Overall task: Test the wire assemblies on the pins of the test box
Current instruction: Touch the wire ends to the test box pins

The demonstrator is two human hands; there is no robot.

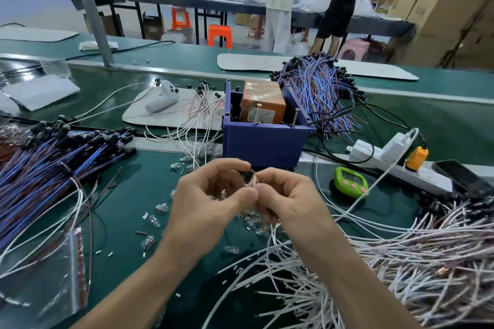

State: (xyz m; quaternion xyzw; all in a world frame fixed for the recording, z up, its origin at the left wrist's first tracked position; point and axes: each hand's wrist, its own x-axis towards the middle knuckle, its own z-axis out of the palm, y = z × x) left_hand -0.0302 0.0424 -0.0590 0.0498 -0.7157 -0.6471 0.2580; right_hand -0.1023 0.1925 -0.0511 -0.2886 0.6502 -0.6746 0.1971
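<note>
My left hand (213, 195) and my right hand (286, 195) meet in front of the blue test box (264, 139), and both pinch the thin ends of a white and pink wire assembly (253, 180) between thumb and fingers. The box holds an orange unit (263, 104), and two metal pins (294, 117) stand at its front rim. The hands sit about a hand's width in front of the box, below the pins. A big heap of white wire assemblies (401, 262) lies at the right and trails under my right wrist.
Blue and red wire bundles lie at the left (53, 157) and behind the box (320, 88). Small clear connectors (160, 208) are scattered on the green mat. A green timer (350, 181), a power strip (387, 160), a phone (459, 176) and a plastic bag (48, 275) lie around. People stand at the far table.
</note>
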